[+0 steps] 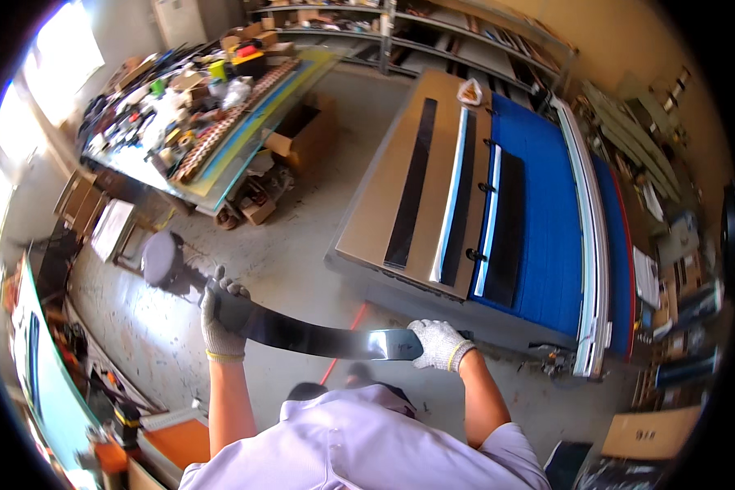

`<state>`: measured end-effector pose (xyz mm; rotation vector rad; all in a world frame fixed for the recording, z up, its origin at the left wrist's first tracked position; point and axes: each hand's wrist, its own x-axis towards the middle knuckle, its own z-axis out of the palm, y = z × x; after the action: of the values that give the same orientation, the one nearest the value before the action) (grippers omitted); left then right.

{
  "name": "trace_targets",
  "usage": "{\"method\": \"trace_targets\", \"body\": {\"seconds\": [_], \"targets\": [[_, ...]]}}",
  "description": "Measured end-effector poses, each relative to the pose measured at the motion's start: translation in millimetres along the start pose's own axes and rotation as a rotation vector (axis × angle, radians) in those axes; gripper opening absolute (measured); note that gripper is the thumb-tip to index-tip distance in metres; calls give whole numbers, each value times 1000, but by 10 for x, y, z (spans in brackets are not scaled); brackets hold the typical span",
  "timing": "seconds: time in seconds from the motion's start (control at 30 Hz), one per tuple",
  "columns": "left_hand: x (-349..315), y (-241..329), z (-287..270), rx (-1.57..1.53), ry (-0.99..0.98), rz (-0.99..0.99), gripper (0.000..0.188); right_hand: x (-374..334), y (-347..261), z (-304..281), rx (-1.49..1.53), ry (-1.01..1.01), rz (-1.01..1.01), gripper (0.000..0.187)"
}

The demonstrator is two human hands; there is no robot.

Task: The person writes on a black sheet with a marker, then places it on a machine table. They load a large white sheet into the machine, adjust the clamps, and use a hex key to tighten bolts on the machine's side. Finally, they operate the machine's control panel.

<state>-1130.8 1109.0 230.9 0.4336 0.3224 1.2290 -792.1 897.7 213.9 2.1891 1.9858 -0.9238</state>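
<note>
A long dark, glossy strip point(322, 339) stretches in front of my body, bright with reflected light near its right end. My left hand point(223, 314), in a pale knitted glove, is closed around the strip's left end. The other end is gripped by my right hand point(439, 345), gloved the same way. Past my left hand is a grey, round-topped object point(163, 260) on a dark stem, too blurred to name. On the table to the right lie similar dark strips point(412, 184), some next to shiny pale bands point(452, 196).
The table point(367, 220) on the right has a brown board, a blue covering point(539, 212) and a long metal rail point(592, 237). A cluttered workbench point(151, 167) stands far left, with a cardboard box point(302, 135) beside it. Metal shelves point(465, 45) line the back.
</note>
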Motion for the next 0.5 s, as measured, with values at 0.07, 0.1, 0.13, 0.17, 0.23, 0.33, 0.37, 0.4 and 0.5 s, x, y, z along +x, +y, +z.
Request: {"method": "trace_targets", "body": {"seconds": [0.07,0.1,0.13,0.17,0.23,0.33,0.37,0.4,0.5], "targets": [[510,-16,-32,13,-20,-76,55,159,-60,-34,40,-34,94,70],[768,-28,-67,3,-32,-113,55,219,-78,-49,51,-23,128,72],[1023,-48,-111,-8,-43,-152,56,267,-94,-50,64,-12,164,73],[1287,-76,-159,-23,-105,-166,56,335,-110,-65,78,7,199,74],[1832,-136,-324,-51,-226,-204,55,458,-211,-127,30,27,346,76],[2544,-327,-309,-6,-120,-293,53,598,-356,-147,140,69,551,73],[2750,-388,-284,58,-79,-324,53,629,-460,-173,165,97,600,70],[2987,-436,-346,118,-79,-360,48,686,-552,-187,202,111,625,67],[3642,-613,-585,202,-130,-520,42,781,-863,-185,334,145,727,59]]}}
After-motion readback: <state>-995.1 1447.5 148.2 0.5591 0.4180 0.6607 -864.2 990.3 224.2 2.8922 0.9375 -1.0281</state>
